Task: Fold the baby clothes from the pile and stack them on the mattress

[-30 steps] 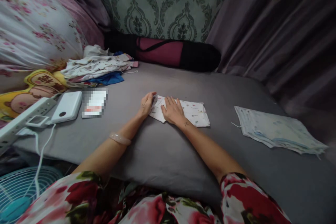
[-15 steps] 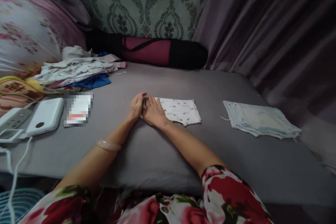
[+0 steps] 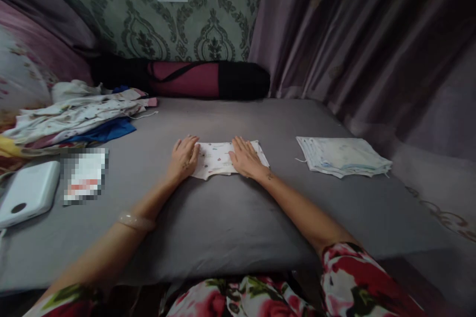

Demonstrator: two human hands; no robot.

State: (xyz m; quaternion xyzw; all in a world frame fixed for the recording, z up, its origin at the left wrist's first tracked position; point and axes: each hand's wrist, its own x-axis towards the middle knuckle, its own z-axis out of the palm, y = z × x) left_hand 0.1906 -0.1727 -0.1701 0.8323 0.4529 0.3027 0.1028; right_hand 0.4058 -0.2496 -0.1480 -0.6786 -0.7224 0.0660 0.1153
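A white folded garment [image 3: 215, 158] with a small coloured print lies flat on the grey bed sheet [image 3: 230, 218]. At its left end rests my left hand [image 3: 184, 158], open, with the fingers pointing away from me. My right hand [image 3: 246, 157] lies flat and open across the garment's right part, covering some of the print. Neither hand grips the cloth. To the right is a neat stack of folded pale garments [image 3: 344, 156], apart from both hands.
Rumpled clothes [image 3: 82, 114] are heaped at the back left. Nearer on that side lie a blurred-out packet [image 3: 87, 173] and a white power bank [image 3: 29, 193]. A long black and maroon bag [image 3: 186, 79] lies along the wall; curtains [image 3: 334, 34] hang at the right.
My hands were close together at the garment's left end; now they are spread apart, the right one having slid across to the right. The view has turned rightward.
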